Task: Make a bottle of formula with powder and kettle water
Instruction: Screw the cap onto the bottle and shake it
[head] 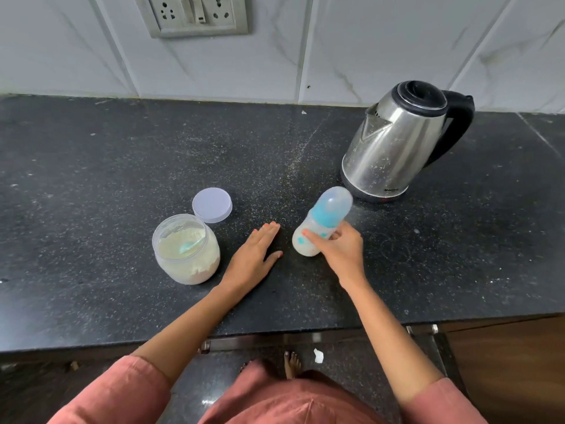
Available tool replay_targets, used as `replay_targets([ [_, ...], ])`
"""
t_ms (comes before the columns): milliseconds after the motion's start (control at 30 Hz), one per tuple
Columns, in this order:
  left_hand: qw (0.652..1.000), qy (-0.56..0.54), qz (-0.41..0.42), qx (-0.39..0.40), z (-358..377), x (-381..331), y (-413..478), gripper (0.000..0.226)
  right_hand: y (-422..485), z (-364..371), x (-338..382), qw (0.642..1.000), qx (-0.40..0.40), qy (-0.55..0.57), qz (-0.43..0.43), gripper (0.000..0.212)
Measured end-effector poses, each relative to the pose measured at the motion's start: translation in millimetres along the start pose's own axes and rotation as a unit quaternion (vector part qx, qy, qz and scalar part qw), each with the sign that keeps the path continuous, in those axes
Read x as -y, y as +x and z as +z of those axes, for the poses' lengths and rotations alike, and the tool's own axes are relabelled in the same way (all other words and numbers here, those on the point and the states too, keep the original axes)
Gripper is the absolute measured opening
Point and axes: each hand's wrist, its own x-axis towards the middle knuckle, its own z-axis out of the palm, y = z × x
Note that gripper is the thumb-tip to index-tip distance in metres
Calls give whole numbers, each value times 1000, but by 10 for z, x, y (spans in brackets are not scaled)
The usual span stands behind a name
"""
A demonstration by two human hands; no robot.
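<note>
The right hand held the baby bottle near the middle of the dark stone bench, its fingers wrapped around the lower body. The bottle was tilted, capped top leaning away towards the kettle, and milky liquid showed inside; its outline was blurred. The left hand lay flat on the bench, palm down, fingers extended and close together, holding nothing, just left of the bottle. To its left stood the open powder jar, a pale blue scoop resting in the powder. The jar's lid lay on the bench just behind it. The steel kettle stood upright at the right rear, lid closed, handle to the right.
</note>
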Motion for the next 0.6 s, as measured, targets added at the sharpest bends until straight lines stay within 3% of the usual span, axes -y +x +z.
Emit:
replay_targets([
  [67, 998, 69, -1, -9, 28, 15, 33, 61, 57, -138, 58, 994, -24, 96, 46, 20],
  [200, 986, 167, -23, -7, 106, 30, 94, 62, 107, -353, 177, 949, -58, 282, 127, 11],
  [333, 979, 196, -46, -6, 156, 34, 141, 62, 10, -255, 188, 935, -4, 303, 185, 11],
  [467, 980, 194, -49, -9, 166, 25, 149, 59, -148, -85, 141, 934, 93, 255, 233, 23],
  [600, 977, 209, -45, -16, 173, 27, 137, 56, -11, -107, 226, 910, 53, 353, 211, 11],
])
